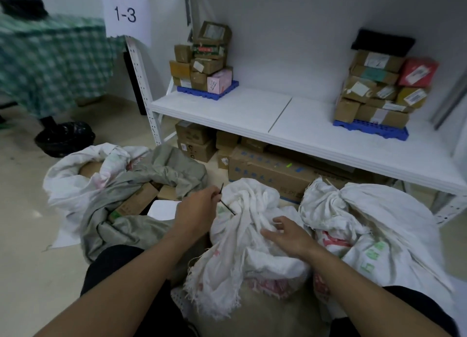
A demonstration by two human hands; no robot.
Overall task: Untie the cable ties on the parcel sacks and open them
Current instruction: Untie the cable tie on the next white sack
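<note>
My left hand pinches a black cable tie beside the middle white sack; my right hand rests relaxed on its cloth. The grey sack on the left lies open, showing cardboard boxes.

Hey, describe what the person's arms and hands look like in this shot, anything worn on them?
Both forearms are bare right up to the bottom edge of the picture, with no sleeve showing. The left hand and right hand wear no gloves, and no watch, ring or wristband is visible. Dark clothing shows only below the arms, over the legs.
</note>
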